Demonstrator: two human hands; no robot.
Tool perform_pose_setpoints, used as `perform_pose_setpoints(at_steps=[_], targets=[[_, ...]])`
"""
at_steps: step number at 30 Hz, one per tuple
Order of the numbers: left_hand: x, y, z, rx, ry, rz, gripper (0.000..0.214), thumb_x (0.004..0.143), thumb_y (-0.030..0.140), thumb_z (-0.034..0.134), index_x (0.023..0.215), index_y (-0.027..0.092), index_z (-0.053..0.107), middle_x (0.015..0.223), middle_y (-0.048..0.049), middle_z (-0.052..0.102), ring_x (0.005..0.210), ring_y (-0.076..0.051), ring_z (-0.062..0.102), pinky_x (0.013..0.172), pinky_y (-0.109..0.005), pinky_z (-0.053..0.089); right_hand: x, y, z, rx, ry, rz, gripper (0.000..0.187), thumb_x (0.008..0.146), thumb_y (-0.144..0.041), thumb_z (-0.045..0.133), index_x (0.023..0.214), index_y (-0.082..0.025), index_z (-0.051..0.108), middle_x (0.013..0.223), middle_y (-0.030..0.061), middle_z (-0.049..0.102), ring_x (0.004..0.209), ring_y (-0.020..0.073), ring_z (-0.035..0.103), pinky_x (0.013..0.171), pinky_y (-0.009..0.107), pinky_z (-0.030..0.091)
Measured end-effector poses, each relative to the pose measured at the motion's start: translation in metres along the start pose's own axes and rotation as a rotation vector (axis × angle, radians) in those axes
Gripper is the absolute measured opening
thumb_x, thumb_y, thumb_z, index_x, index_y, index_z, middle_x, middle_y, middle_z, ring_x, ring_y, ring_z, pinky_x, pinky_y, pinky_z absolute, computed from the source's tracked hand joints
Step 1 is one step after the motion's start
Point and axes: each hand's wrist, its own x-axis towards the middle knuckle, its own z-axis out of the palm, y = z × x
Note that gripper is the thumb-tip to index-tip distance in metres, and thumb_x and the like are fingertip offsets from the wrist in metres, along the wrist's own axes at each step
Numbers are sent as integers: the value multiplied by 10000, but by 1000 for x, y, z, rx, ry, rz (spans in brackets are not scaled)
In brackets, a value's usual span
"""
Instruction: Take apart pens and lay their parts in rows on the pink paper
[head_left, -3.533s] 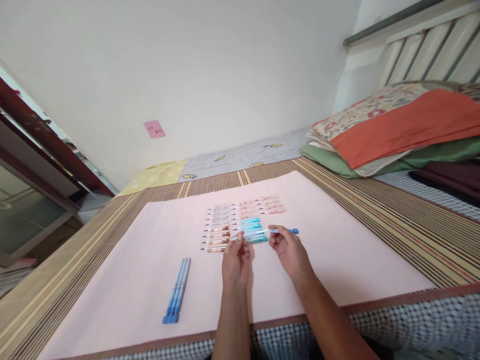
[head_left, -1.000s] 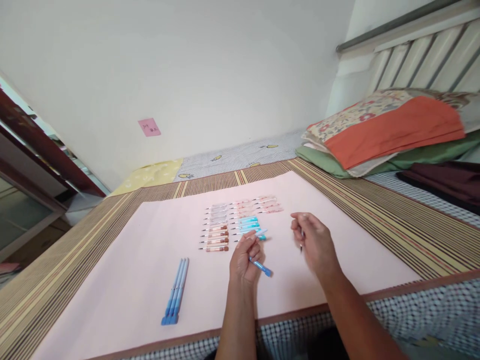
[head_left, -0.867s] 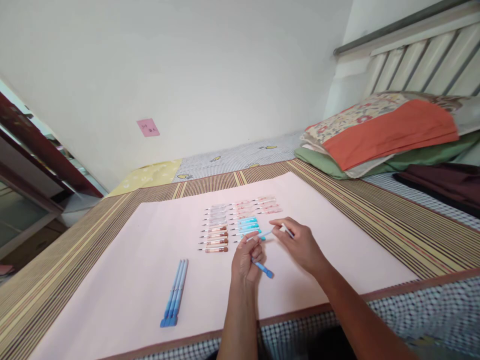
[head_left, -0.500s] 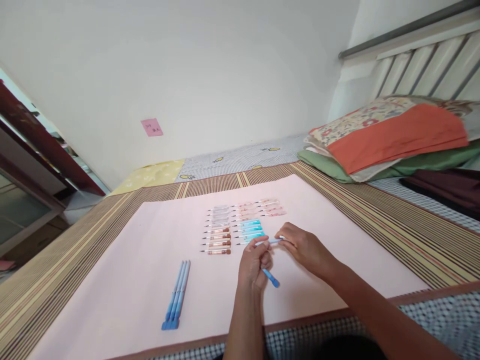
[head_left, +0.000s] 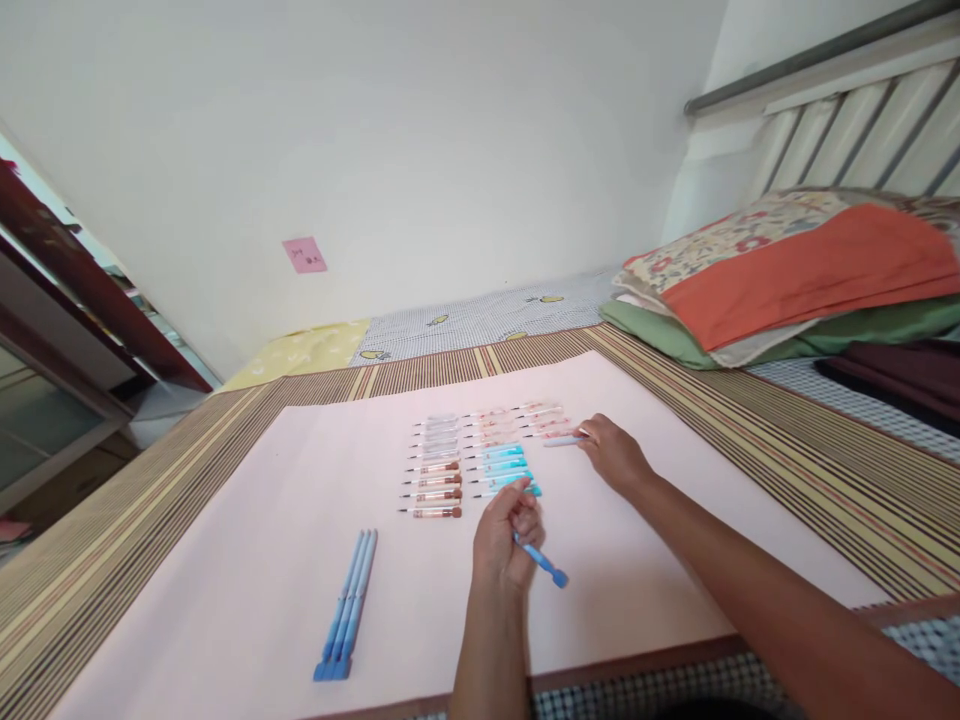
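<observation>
My left hand (head_left: pixel 510 525) is closed around a blue pen (head_left: pixel 551 572); its wide blue end sticks out below the fingers, and the rest is hidden in the palm. My right hand (head_left: pixel 609 450), farther back on the right, pinches a slim pale tube-like piece (head_left: pixel 562 441) that points left, just below the pink pens (head_left: pixel 541 422). Turquoise pens (head_left: pixel 504 465) lie in a row just beyond my left hand. Brown-ended pens (head_left: pixel 439 494) and clear-grey pens (head_left: pixel 435 432) form a column left of them, dark tips facing left.
Three blue pens (head_left: pixel 346 605) lie side by side at the front left of the pink sheet (head_left: pixel 225 560). The sheet rests on a striped mat (head_left: pixel 675 410). Folded cloths and pillows (head_left: pixel 810 280) are stacked at the right, beside a radiator (head_left: pixel 862 125).
My right hand has moved away from my left, up and to the right, carrying the pale piece. My left hand stays low with the blue pen, slightly turned.
</observation>
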Motion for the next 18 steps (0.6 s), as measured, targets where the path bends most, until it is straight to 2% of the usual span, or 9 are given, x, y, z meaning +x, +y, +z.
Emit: perform_pose_setpoints(at_steps=[6, 18], targets=[[3, -1, 0, -8, 17, -13, 327, 612, 257, 889, 785, 114, 652, 603, 33, 592, 391, 6, 257, 384, -161, 137, 3, 8, 4, -60, -19, 23, 122, 928, -147, 562, 933, -201, 671, 1038, 52, 624, 850, 171, 602, 679, 269, 388], [5, -4, -1, -28, 11, -26, 294, 632, 236, 876, 777, 105, 655, 598, 34, 586, 392, 9, 249, 381, -159, 135, 8, 4, 7, -76, -1, -6, 122, 932, -151, 567, 930, -207, 675, 1047, 48, 633, 827, 170, 598, 680, 286, 389]])
